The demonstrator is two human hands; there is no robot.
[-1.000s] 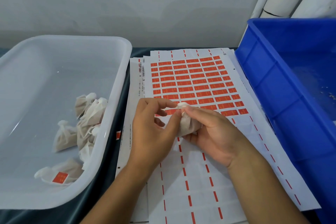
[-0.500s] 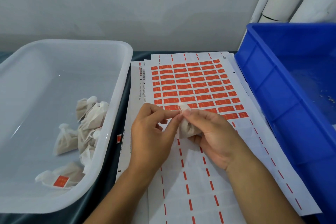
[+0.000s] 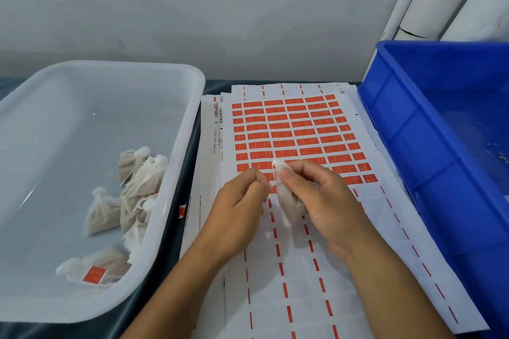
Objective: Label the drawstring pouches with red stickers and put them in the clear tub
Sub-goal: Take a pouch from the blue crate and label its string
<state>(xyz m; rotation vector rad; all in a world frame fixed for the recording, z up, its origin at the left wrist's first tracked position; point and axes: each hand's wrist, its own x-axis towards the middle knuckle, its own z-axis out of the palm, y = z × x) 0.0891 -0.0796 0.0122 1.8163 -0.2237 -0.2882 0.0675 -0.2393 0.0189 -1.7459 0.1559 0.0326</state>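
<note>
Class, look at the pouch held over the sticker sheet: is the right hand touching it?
Touching. The head view shows the right hand curled round the pouch, thumb and fingertips pinching its gathered neck above the sticker sheet.

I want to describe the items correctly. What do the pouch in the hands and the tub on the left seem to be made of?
Pouch: probably thin non-woven or mesh fabric, matte off-white; it crumples softly and its darker filling shows through.
Clear tub: most likely moulded plastic, translucent milky white, smooth with slight gloss; the pouches inside are visible through its wall.
</note>
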